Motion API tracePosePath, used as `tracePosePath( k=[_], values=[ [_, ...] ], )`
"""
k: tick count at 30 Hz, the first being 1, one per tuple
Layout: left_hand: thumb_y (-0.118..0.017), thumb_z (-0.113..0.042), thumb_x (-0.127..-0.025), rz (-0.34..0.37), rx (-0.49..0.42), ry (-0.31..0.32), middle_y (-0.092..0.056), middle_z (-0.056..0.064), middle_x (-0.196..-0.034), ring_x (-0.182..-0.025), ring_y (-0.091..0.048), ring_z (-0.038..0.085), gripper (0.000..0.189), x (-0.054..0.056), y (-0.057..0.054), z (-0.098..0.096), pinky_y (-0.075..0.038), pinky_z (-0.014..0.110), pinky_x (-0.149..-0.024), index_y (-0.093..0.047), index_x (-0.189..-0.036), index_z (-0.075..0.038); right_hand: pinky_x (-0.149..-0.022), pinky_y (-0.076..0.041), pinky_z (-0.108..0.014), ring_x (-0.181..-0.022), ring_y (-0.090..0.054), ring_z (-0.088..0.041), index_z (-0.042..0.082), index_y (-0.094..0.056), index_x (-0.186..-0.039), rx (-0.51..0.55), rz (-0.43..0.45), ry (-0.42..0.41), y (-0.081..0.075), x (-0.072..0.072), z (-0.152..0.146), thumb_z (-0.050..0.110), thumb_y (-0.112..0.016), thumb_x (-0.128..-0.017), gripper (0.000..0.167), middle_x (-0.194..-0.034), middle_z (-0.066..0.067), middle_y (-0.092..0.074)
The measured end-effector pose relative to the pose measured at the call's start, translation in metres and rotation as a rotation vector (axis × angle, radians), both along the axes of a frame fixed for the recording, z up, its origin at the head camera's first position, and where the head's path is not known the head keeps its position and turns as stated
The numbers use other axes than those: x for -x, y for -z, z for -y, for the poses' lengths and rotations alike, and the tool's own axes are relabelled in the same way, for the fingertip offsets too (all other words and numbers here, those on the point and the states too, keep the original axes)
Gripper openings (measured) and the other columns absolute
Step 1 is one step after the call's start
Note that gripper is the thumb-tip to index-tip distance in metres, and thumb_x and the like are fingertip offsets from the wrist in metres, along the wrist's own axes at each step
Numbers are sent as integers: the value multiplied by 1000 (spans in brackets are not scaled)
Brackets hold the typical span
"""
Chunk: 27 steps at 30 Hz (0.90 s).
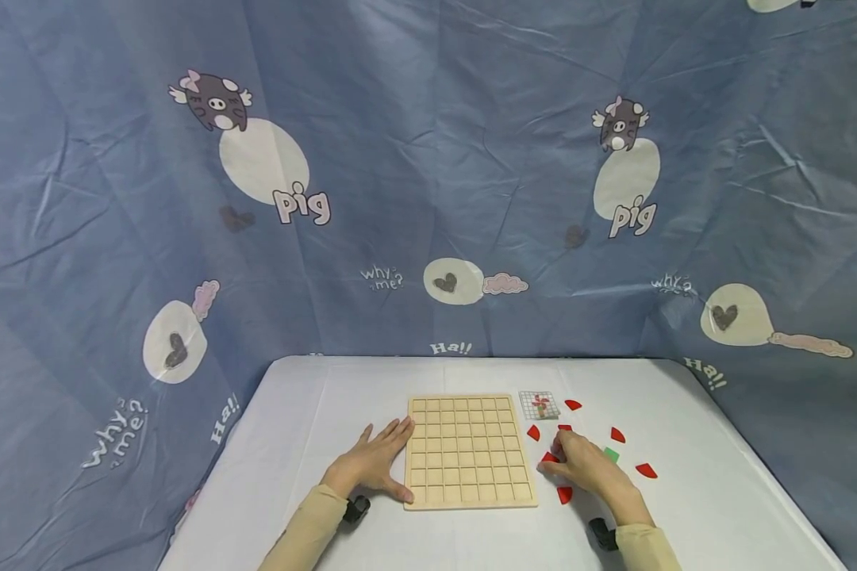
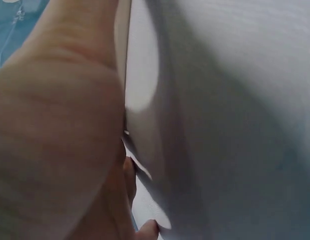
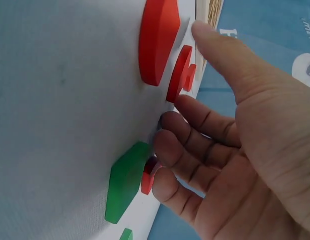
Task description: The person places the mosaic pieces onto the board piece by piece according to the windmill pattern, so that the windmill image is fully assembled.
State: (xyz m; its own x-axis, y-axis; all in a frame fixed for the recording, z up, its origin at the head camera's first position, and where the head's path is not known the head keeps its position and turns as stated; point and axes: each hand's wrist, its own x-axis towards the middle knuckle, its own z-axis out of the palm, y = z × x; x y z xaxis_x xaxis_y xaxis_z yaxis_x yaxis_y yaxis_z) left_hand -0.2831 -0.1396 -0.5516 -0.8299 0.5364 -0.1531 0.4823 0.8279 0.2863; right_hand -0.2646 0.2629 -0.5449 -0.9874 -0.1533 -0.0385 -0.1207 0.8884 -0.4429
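Note:
A wooden grid board lies flat on the white table. My left hand rests against its left edge with fingers and thumb spread. To the right of the board, my right hand hovers low among the red quarter-circle pieces. In the right wrist view its thumb is apart from the loosely bent fingers, with nothing pinched between them. The index fingertip is close to a red piece; whether it touches cannot be told. A green piece sits beneath the other fingers. The left palm fills much of the left wrist view.
Beside the board's upper right corner lies a small gridded card with a red and green pattern. More red pieces are scattered around, one nearer the front and another farther right. A patterned blue cloth hangs behind the table.

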Motion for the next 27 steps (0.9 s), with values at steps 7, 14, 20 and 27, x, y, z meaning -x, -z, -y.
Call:
tracePosePath(
  k=[7, 14, 20, 27],
  values=[
    [-74, -71, -54, 18, -28, -2, -11, 11, -163, -150, -13, 32, 133, -1, 2, 0, -5, 65, -117, -15, -155, -7, -67, -48, -30, -73, -50, -9, 13, -63, -95, -41, -46, -55, 1, 2, 3, 23, -80, -79, 25, -81, 5, -57],
    [-73, -73, -54, -2, -36, -5, -12, 10, -163, -150, -13, 31, 133, 0, 4, 1, -5, 65, -118, -15, -155, -8, -60, -43, -26, -66, -47, -8, 14, -65, -88, -11, -52, -68, 2, 6, 6, 14, -78, -80, 15, -71, 7, -54],
    [-73, -74, -54, 5, -32, -8, -12, 10, -163, -150, -12, 31, 134, 0, 4, 0, -5, 65, -118, -15, -155, -8, -57, -43, -23, -64, -49, -9, 11, -62, -84, 6, -24, 2, 3, 6, 5, 16, -79, -79, 18, -70, 5, -57],
    [-73, -73, -56, 6, -31, -1, -11, 10, -163, -150, -12, 32, 133, 1, 5, 1, -5, 66, -117, -14, -155, -7, -58, -43, -24, -66, -49, -9, 14, -60, -82, -7, -18, 9, 1, 6, 2, 26, -79, -80, 23, -70, 6, -55]
  ],
)
